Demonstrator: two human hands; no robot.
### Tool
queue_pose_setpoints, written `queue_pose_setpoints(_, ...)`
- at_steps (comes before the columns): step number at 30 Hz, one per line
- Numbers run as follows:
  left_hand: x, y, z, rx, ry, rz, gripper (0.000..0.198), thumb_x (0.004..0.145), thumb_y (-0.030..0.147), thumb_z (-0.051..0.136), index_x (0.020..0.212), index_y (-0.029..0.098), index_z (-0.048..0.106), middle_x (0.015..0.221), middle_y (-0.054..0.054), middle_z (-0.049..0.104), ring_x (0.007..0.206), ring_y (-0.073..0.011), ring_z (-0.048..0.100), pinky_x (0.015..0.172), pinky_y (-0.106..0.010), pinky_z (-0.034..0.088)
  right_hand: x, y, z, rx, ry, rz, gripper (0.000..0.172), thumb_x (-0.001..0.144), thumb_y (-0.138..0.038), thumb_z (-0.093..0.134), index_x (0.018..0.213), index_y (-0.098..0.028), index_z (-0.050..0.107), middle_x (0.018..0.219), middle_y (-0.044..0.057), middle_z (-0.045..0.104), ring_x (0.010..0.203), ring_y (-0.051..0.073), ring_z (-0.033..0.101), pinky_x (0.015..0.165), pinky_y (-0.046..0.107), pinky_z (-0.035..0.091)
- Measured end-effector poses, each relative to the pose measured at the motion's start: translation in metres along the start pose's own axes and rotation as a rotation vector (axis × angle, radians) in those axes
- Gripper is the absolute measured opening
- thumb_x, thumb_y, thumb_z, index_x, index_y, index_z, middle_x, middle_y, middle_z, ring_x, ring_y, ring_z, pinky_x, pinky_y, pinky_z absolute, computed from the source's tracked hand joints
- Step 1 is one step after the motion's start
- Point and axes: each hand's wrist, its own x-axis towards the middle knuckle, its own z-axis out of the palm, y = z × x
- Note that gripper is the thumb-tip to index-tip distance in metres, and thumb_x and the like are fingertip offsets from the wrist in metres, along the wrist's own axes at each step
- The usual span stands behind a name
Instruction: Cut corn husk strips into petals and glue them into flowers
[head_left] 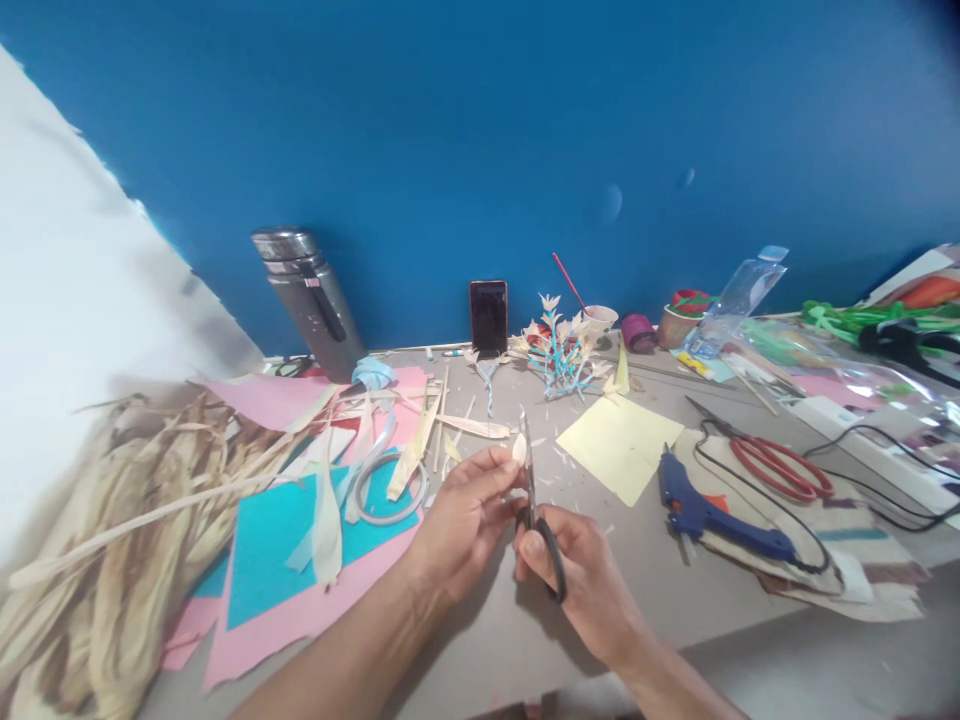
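Observation:
My left hand pinches a small cream piece of corn husk between thumb and fingers. Right beside that piece are the blades of black-handled scissors, pointing away from me. My right hand is closed around the scissor handles. Whether the blades touch the husk piece I cannot tell. Beyond my hands stand small branches wrapped in blue and white with pale husk petals. A smaller forked stem lies left of them. Tiny pale scraps are scattered around the blades.
Dried corn husks heap at the left, beside blue and pink sheets. A flask and a phone stand by the blue wall. Rightward lie a yellow paper, a blue glue gun, red-handled scissors and a plastic bottle.

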Motion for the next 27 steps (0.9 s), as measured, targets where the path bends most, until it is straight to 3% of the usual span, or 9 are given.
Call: queue_pose_setpoints(27, -0.0006, 0.0011, -0.0021, 0.035, -0.038, 0.015, 0.014, 0.077, 0.024, 0.075, 0.074, 0.014, 0.065, 0.075, -0.004, 0.062, 0.066, -0.0124, 0.058, 0.067, -0.025, 0.046, -0.0013, -0.0029, 0.0021, -0.004, 0.029, 0.040, 0.059, 0.074, -0.073, 0.063, 0.061, -0.017, 0.056, 0.055, 0.001, 0.055, 0.050, 0.010, 0.043, 0.047, 0.021, 0.036)
